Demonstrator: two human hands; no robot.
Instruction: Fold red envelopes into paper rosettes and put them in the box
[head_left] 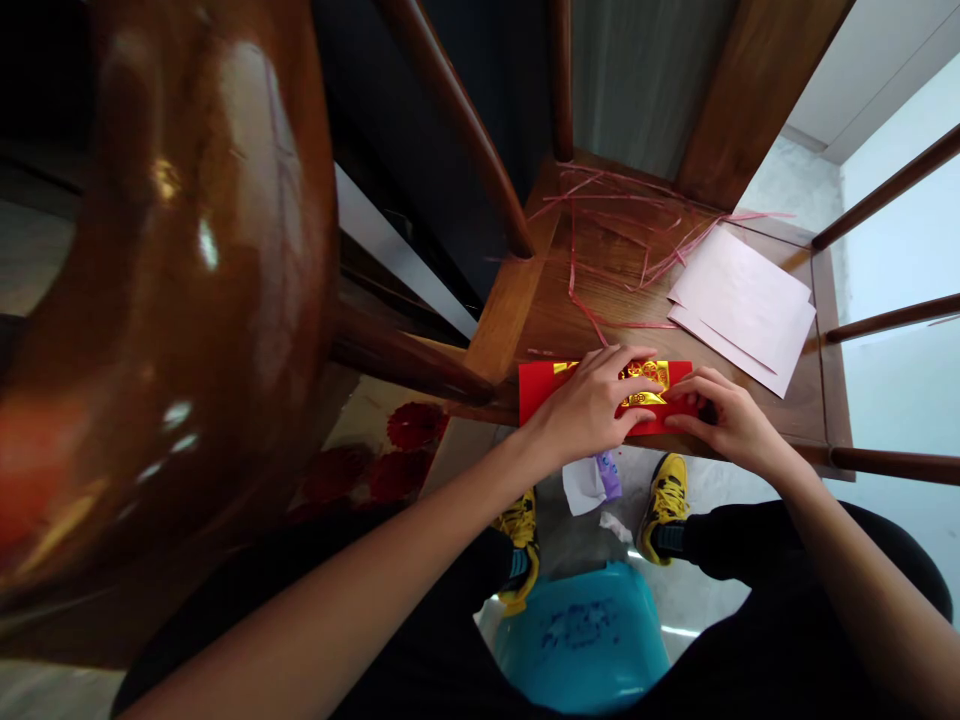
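Note:
A red envelope [534, 388] with gold printed designs lies lengthwise along the near edge of the wooden step [551, 320]. My left hand [596, 400] rests across its middle, fingers stretched out flat and slightly apart, covering part of the gold print. At the envelope's right end, my right hand [724, 415] has its fingers and thumb bent together around the edge. The fingertips partly hide that end. Pale pinkish paper sheets [750, 290] overlap each other just beyond my right hand. Thin pink plastic strings [574, 270] lie loosely tangled behind the envelope.
A thick polished wooden post [225, 250] fills the left side. Dark wooden balusters [450, 110] rise at the left, with more rails at the right. Below, a blue plastic stool [585, 640], a purple-and-white wrapper [592, 483], crumpled tissue [615, 526] and yellow shoes [667, 500] are visible.

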